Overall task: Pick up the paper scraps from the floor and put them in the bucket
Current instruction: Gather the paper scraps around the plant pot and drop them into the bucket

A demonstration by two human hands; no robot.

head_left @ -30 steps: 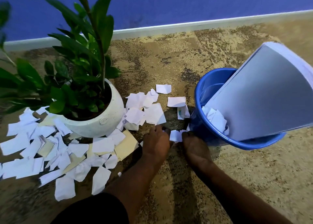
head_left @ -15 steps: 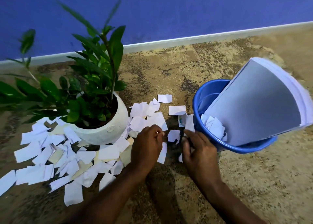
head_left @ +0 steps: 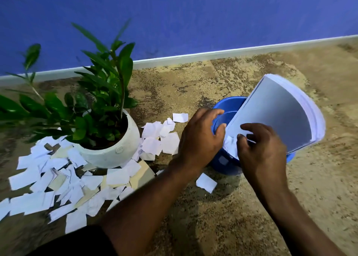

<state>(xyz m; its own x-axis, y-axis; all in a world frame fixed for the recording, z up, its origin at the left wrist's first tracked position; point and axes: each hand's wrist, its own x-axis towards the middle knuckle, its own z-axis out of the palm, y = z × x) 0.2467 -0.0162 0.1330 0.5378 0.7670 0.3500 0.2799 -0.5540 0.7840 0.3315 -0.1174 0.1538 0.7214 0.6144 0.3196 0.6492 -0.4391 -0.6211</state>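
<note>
A blue bucket [head_left: 226, 102] stands on the floor at the right, with white scraps [head_left: 230, 146] inside it and a thick stack of white sheets [head_left: 275, 116] leaning out of it. My left hand [head_left: 200, 139] hovers over the bucket's left rim, fingers loosely curved, nothing visible in it. Over the front rim is my right hand [head_left: 261, 153], its fingers relaxed and spread toward the scraps inside. Many white paper scraps [head_left: 48, 180] litter the floor at the left; a smaller cluster [head_left: 160, 137] lies beside the bucket. One lone scrap [head_left: 206, 182] lies in front of the bucket.
A white round pot [head_left: 110, 155] with a leafy green plant [head_left: 93, 104] stands among the scraps at the left. The blue wall and its white skirting [head_left: 213, 53] run behind. Bare brown floor [head_left: 251, 217] stretches to the right and front.
Both hands rose from the floor in front of the bucket to above its rim. The scraps they gathered there are gone from the floor; one scrap lies in front of the bucket.
</note>
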